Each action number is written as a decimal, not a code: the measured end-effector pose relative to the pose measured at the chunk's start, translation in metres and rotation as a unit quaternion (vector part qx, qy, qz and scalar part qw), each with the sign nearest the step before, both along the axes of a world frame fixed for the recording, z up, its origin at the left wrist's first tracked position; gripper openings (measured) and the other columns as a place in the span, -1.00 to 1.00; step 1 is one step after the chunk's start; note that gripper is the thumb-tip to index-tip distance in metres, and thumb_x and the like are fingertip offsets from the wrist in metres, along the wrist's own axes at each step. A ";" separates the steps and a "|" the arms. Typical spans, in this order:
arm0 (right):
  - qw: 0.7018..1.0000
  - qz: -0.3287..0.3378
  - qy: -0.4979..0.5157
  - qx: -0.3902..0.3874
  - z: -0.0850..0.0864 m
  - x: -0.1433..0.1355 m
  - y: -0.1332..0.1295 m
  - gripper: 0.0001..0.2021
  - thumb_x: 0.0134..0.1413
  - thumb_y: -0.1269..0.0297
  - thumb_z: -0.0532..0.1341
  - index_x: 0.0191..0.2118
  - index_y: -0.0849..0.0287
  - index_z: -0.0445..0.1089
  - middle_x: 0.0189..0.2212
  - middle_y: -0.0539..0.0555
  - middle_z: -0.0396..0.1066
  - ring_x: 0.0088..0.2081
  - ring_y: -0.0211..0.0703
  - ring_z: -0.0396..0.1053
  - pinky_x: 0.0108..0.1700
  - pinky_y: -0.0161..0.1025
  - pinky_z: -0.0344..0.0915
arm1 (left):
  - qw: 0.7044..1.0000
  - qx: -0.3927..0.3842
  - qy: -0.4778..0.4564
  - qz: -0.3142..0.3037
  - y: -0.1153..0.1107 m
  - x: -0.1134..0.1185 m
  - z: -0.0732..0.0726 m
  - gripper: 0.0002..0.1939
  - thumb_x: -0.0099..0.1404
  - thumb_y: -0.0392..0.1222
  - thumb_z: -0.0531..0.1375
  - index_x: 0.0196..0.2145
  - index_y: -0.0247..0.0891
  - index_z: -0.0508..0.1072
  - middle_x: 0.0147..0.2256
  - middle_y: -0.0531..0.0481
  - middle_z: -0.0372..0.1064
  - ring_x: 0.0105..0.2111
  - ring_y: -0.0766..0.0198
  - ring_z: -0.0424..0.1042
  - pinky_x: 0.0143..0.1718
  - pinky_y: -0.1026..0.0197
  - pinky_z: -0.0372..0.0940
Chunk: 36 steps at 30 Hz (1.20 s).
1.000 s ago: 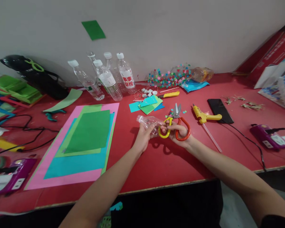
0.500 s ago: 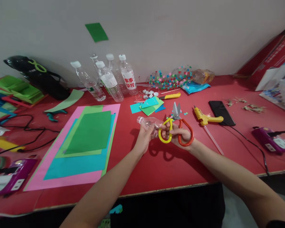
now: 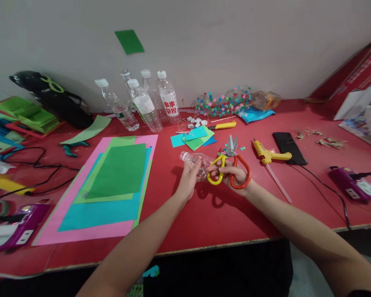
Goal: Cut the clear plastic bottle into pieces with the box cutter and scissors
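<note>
I have the clear bottle at the centre of the frame, held on its side, neck to the left; I cannot make out anything inside. My left hand is wrapped round it. My right hand grips the scissors, blades slightly parted and pointing up the frame; whether its fingertips press the bottle, I cannot tell. Upper left of centre, five standing bottles cluster near the wall. At far left, a red-edged tray holds green paper. Below my hands, red tabletop runs to its front edge, between the paper stack and glue gun.
</note>
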State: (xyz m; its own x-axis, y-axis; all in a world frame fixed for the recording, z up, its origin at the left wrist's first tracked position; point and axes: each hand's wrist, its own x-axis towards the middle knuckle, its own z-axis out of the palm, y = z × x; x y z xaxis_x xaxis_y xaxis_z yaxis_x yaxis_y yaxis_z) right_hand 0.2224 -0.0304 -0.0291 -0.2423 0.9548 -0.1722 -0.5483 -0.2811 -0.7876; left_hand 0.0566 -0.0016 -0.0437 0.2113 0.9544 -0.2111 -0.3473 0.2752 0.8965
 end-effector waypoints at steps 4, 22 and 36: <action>0.997 -0.074 -0.013 0.001 0.001 0.002 0.001 -0.78 -0.21 0.48 0.36 -0.39 0.13 0.36 -0.35 0.00 0.60 -0.40 -0.24 0.50 -0.27 -0.27 0.46 | 1.000 -0.008 -0.006 0.017 0.000 -0.002 0.005 -0.51 0.15 0.10 0.34 -0.14 -0.17 0.21 -0.23 0.05 0.35 -0.32 0.29 0.47 -0.36 0.20 0.48; 0.991 0.019 0.002 -0.132 -0.011 -0.005 0.000 -0.77 -0.24 0.29 0.51 -0.53 0.24 0.47 -0.54 -0.02 0.47 -0.53 -0.34 0.33 -0.43 -0.35 0.30 | 0.918 0.237 0.316 0.049 -0.004 -0.010 0.000 -0.51 0.28 0.03 0.22 0.08 -0.19 0.21 0.01 -0.21 0.40 0.01 0.00 0.43 0.06 -0.02 0.28; 0.988 0.037 0.013 -0.151 -0.012 -0.007 -0.002 -0.73 -0.31 0.28 0.52 -0.53 0.25 0.45 -0.55 -0.03 0.47 -0.53 -0.36 0.32 -0.38 -0.34 0.25 | 0.825 0.182 0.535 -0.021 0.000 -0.011 0.015 -0.48 0.18 0.09 0.24 -0.04 -0.26 0.18 -0.13 -0.31 0.48 -0.14 -0.16 0.54 -0.19 -0.08 0.40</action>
State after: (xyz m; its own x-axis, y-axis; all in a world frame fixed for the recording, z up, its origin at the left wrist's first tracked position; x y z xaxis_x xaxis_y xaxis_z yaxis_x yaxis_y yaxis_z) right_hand 0.2153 -0.0329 -0.0412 -0.3165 0.8410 -0.4388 -0.5362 -0.5402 -0.6485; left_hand 0.0460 -0.0012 -0.0288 0.1241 0.9923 0.0013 0.6984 -0.0883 0.7103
